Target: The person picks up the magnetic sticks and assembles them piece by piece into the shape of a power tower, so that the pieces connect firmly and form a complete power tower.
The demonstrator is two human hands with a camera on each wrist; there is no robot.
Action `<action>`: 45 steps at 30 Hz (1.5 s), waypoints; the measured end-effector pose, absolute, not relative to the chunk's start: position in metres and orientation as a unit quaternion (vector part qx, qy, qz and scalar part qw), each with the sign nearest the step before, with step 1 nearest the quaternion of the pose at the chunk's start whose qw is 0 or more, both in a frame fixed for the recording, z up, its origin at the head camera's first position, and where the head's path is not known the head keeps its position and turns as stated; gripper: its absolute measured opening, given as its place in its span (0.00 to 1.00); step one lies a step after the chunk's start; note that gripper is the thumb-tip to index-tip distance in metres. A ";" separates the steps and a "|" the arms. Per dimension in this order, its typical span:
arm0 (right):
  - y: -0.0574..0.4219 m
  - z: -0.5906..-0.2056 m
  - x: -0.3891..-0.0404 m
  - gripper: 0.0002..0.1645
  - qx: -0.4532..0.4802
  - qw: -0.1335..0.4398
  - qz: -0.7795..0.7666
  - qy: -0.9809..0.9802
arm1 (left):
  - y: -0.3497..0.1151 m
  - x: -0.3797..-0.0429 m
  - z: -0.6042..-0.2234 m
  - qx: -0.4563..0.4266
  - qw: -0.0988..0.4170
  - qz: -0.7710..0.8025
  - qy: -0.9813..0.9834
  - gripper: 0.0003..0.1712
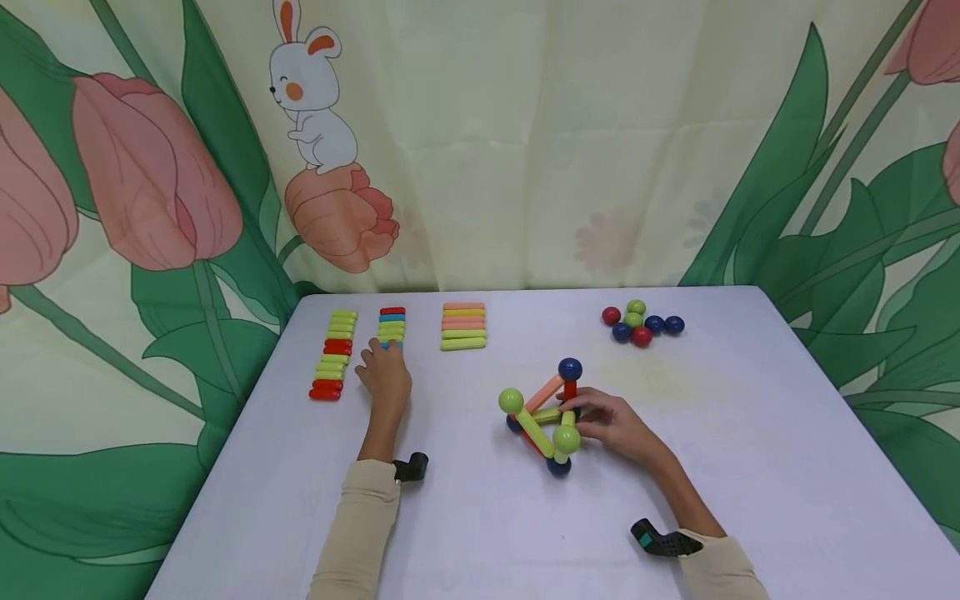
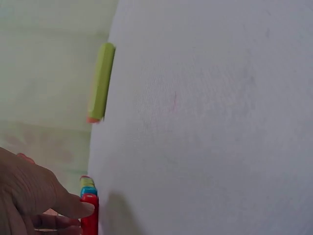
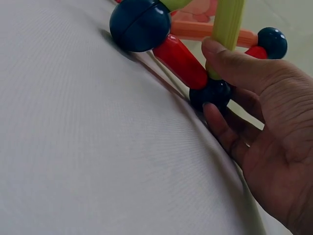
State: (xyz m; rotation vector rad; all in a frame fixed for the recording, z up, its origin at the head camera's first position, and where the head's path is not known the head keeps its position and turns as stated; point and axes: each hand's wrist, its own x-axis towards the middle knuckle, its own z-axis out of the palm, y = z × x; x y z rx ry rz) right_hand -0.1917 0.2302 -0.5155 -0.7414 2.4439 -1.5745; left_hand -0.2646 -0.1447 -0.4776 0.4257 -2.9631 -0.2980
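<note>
My left hand (image 1: 387, 385) is at the near end of the middle-left column of short plastic sticks (image 1: 391, 327), hiding part of it. In the left wrist view its thumb lies on a red stick (image 2: 90, 218), with the fingers curled at the stick's other side. My right hand (image 1: 621, 428) holds the right side of a ball-and-stick frame (image 1: 537, 435) standing on the table. In the right wrist view, the thumb is on an upright green stick (image 3: 228, 24) and the fingers are at the dark blue ball (image 3: 210, 94) below it.
Green and red sticks (image 1: 332, 365) form a column at the far left. Pink, yellow and green sticks (image 1: 463, 325) lie stacked in a row behind the frame's left. Loose red, green and blue balls (image 1: 641, 336) cluster at the back right of the white table (image 1: 480, 533).
</note>
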 end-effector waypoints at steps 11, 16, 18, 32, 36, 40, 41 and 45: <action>0.229 -0.514 -0.187 0.17 -0.228 0.048 -0.513 0.826 | -0.157 -0.262 -0.477 0.159 0.056 -0.084 -0.982 0.17; 0.229 -0.514 -0.188 0.17 -0.241 0.047 -0.522 0.817 | -0.161 -0.260 -0.478 0.157 0.052 -0.084 -0.983 0.18; 0.229 -0.514 -0.189 0.17 -0.246 0.045 -0.526 0.813 | -0.160 -0.260 -0.479 0.153 0.051 -0.085 -0.983 0.19; 0.214 -0.508 -0.184 0.16 -0.207 0.005 -0.497 0.843 | -0.106 -0.243 -0.448 0.035 -0.128 -0.509 -0.851 0.22; 0.213 -0.513 -0.187 0.17 -0.189 -0.017 -0.494 0.848 | -0.091 -0.234 -0.437 0.021 -0.159 -0.604 -0.781 0.23; 0.209 -0.516 -0.188 0.16 -0.176 -0.047 -0.495 0.850 | -0.082 -0.228 -0.433 0.024 -0.149 -0.664 -0.733 0.24; 0.208 -0.516 -0.187 0.16 -0.173 -0.055 -0.493 0.851 | -0.080 -0.226 -0.432 0.024 -0.146 -0.669 -0.728 0.24; 0.202 -0.517 -0.184 0.16 -0.163 -0.084 -0.465 0.866 | -0.073 -0.216 -0.428 0.019 -0.147 -0.675 -0.723 0.29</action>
